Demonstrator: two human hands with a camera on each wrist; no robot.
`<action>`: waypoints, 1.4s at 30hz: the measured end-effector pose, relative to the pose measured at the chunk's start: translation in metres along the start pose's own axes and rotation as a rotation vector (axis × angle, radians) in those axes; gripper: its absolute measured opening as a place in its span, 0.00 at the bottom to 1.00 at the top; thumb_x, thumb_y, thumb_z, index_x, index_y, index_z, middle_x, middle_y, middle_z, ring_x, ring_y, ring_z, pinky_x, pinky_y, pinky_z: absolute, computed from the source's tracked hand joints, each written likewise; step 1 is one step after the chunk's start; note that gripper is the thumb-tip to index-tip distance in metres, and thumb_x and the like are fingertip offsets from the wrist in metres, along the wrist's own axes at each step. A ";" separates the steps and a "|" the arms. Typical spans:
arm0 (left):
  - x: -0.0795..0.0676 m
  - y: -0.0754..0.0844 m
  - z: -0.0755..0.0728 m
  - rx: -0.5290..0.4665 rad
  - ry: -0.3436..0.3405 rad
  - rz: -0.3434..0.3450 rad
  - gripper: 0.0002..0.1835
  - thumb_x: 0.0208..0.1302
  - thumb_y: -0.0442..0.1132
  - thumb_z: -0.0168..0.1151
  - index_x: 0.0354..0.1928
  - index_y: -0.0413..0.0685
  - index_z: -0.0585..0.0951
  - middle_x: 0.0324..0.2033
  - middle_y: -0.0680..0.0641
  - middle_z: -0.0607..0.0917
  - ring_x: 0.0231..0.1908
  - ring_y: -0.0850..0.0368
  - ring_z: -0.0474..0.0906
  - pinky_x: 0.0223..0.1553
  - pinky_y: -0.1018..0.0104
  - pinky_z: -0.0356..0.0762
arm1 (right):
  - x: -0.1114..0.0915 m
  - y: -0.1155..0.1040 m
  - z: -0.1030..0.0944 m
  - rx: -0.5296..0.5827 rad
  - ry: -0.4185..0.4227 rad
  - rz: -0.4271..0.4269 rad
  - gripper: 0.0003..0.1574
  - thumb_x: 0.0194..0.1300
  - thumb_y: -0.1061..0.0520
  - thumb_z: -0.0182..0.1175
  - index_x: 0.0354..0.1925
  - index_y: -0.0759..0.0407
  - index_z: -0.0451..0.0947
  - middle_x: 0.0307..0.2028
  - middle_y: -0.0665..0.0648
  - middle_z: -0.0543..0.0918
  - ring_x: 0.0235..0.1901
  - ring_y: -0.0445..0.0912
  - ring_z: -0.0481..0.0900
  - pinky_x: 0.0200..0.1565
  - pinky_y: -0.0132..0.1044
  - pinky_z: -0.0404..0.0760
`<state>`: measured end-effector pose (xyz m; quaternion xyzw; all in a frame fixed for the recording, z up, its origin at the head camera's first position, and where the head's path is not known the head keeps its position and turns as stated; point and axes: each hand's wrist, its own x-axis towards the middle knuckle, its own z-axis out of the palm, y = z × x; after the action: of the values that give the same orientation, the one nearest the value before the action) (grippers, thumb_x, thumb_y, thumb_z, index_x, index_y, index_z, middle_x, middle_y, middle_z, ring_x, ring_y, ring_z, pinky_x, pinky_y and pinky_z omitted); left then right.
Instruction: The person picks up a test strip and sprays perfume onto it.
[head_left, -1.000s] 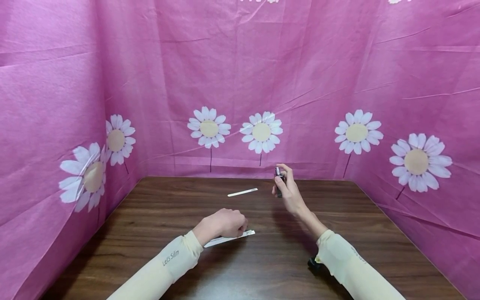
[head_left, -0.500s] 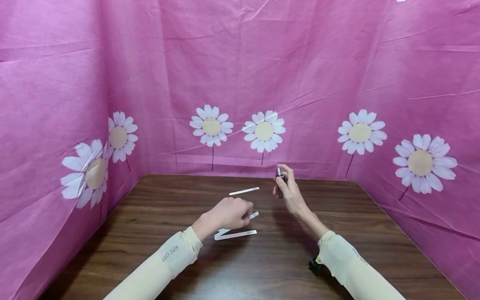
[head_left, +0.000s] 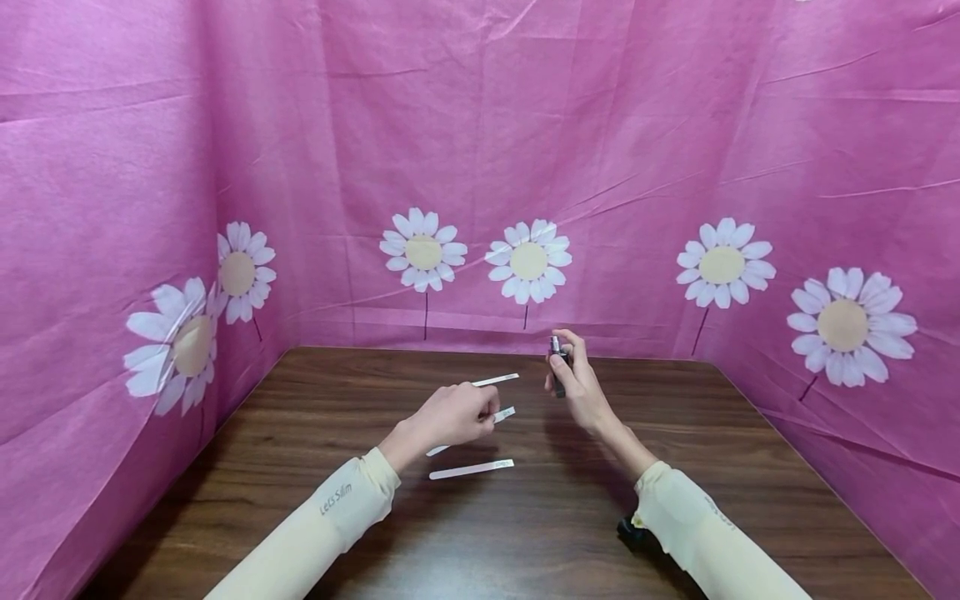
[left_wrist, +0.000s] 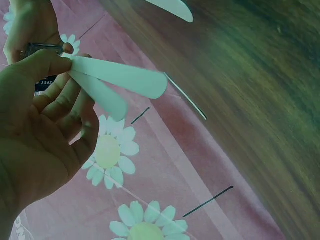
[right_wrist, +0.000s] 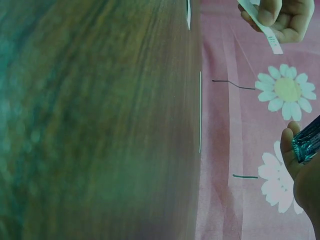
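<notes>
My left hand [head_left: 453, 414] is raised above the table and pinches two white paper test strips [left_wrist: 135, 80] between thumb and fingers. Their rounded ends fan apart in the left wrist view; in the head view the hand covers their middles. A little to the right, my right hand [head_left: 588, 392] holds a small dark spray bottle [head_left: 559, 375] upright, silver nozzle at the top. The index finger is bent close to the nozzle; contact is unclear. One loose strip [head_left: 472, 470] with small writing lies on the table nearer me, and another [head_left: 498, 379] lies farther back, partly behind the left hand.
The brown wood-grain table [head_left: 300, 533] ends at a pink cloth [head_left: 480, 150] printed with large daisies, which encloses the back and both sides. A dark object [head_left: 633, 533] shows beside the right sleeve cuff, partly hidden.
My left hand has risen from low over the near strip and moved away from me, carrying strips. The near strip now shows fully on the table. My right hand has hardly moved.
</notes>
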<state>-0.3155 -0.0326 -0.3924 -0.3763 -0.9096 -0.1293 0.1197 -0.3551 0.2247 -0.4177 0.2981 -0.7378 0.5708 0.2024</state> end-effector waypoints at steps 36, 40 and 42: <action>0.004 -0.017 -0.004 -0.342 0.082 -0.085 0.07 0.69 0.36 0.61 0.46 0.50 0.84 0.28 0.58 0.81 0.24 0.65 0.72 0.28 0.66 0.73 | -0.003 -0.020 0.003 -0.003 -0.061 0.004 0.27 0.81 0.64 0.43 0.73 0.66 0.51 0.42 0.66 0.73 0.27 0.74 0.75 0.25 0.42 0.80; 0.004 -0.018 -0.004 -0.527 0.084 -0.101 0.09 0.71 0.32 0.59 0.49 0.43 0.83 0.28 0.52 0.83 0.22 0.56 0.77 0.23 0.66 0.74 | -0.005 -0.037 0.006 -0.024 -0.078 0.015 0.26 0.80 0.64 0.45 0.71 0.66 0.54 0.37 0.67 0.74 0.26 0.69 0.76 0.25 0.42 0.80; 0.004 -0.019 -0.005 -0.624 0.074 -0.125 0.09 0.73 0.32 0.58 0.51 0.41 0.81 0.29 0.47 0.86 0.21 0.45 0.80 0.21 0.66 0.74 | -0.006 -0.038 0.006 -0.034 -0.085 0.022 0.26 0.80 0.63 0.47 0.70 0.63 0.56 0.36 0.68 0.74 0.25 0.65 0.77 0.25 0.42 0.79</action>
<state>-0.3311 -0.0443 -0.3891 -0.3332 -0.8425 -0.4227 0.0232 -0.3244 0.2132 -0.3956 0.3104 -0.7587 0.5470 0.1697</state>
